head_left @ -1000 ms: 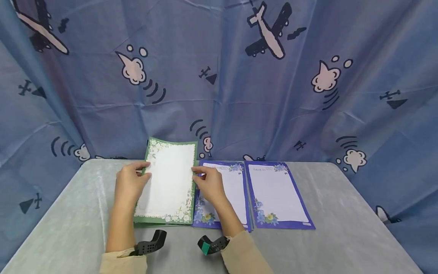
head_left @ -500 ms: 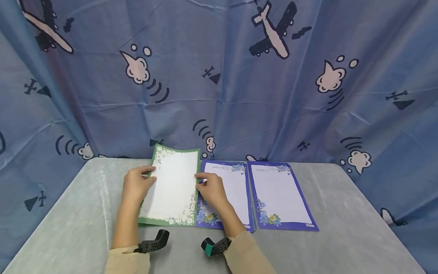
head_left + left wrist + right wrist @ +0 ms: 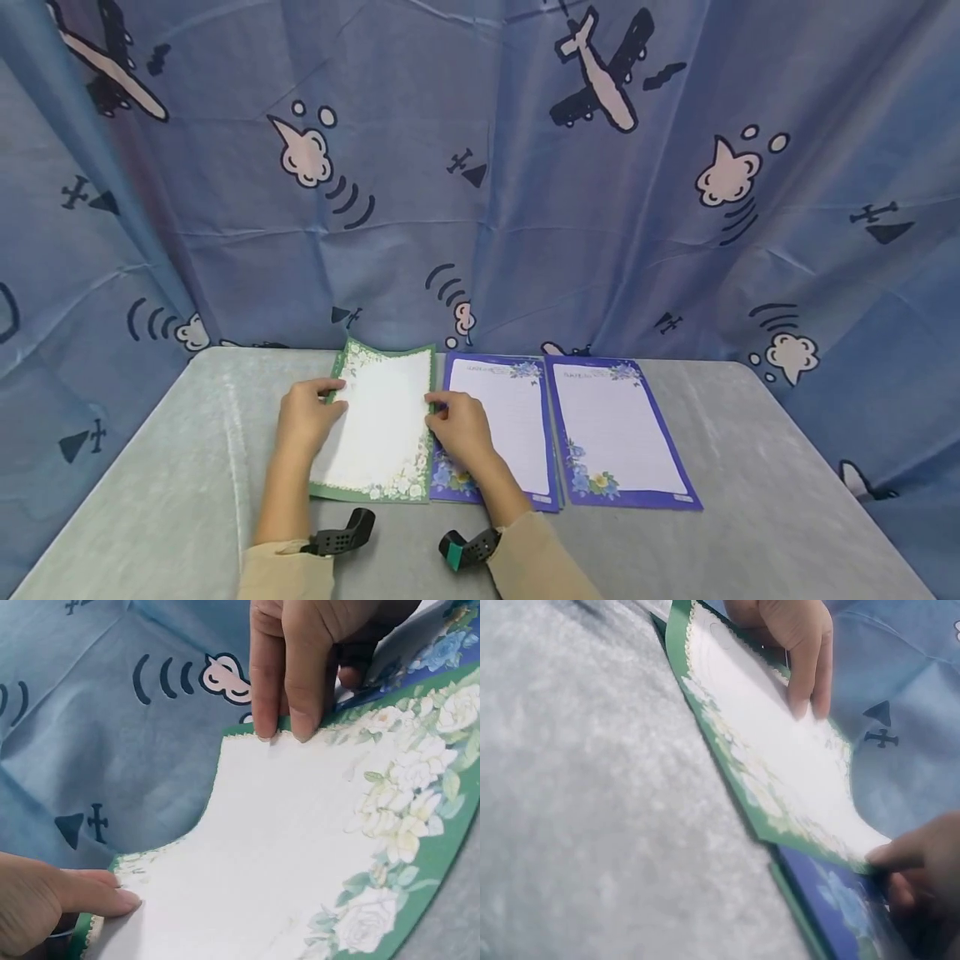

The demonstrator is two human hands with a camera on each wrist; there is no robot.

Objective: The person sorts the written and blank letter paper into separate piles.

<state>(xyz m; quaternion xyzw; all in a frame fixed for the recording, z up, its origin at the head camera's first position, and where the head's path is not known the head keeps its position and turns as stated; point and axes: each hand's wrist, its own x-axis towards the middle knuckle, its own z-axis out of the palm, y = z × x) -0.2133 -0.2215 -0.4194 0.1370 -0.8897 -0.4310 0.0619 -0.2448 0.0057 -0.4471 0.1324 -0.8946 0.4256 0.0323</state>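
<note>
A sheet of green-bordered floral paper (image 3: 378, 429) is held between both hands at the left of the table, its top edge bowed in the left wrist view. My left hand (image 3: 306, 421) pinches its left edge, thumb on the printed face. On the opposite edge my right hand (image 3: 461, 425) pinches it with thumb and fingers. Just right of it lies a purple-bordered sheet (image 3: 517, 433) with blue flowers, partly covered by my right hand and forearm. Green paper edges (image 3: 799, 907) peek from beneath the purple sheet in the right wrist view.
Another purple-bordered sheet (image 3: 618, 433) lies farther right, slightly angled. The grey cloth-covered table (image 3: 757, 500) extends around the papers. Behind its far edge hangs a blue curtain (image 3: 525, 208) with airplane prints. A black wrist device (image 3: 341, 533) sits on each wrist.
Both hands have lowered the green-bordered sheet toward the table; its top edge has dropped and bows more. The hands keep their hold. The head view has shifted slightly.
</note>
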